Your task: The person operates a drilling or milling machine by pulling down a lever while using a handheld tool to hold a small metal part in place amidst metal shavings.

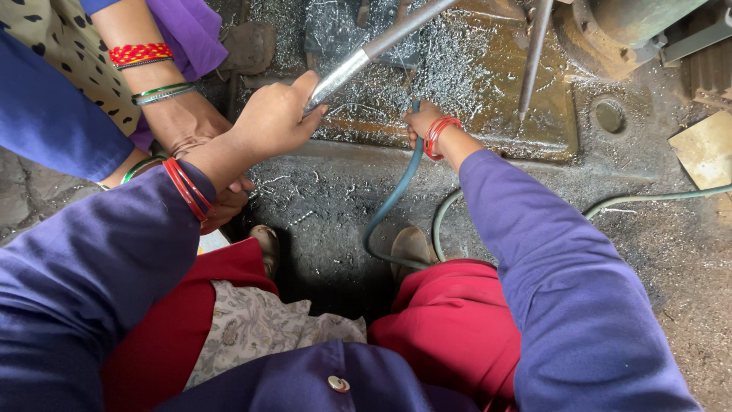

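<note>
Nearest the camera: blue sleeves (84,282) and red trousers (450,320) are filling the lower frame, with two shoes (409,246) standing on the grimy floor (328,206).

A teal hose (391,200) is looping over the floor between the shoes and rising toward the right hand (422,122). A second, paler hose (648,198) is trailing off to the right.

The left hand (276,118) is clenching around the lower end of a shiny metal rod (366,55), which is slanting up and to the right. Red bangles (187,189) are sitting on that wrist.

The right hand is closing on the teal hose at its upper end, just below the rusty metal plate (488,84); red bangles (438,136) are circling this wrist too.

At left, another person's hands (187,126), wearing green and red bangles, are resting clasped just beside the left forearm.

Farthest: the plate is carrying a scatter of bright metal shavings (450,61), and a thinner rod (532,57) is standing on it, well apart from the first.
</note>
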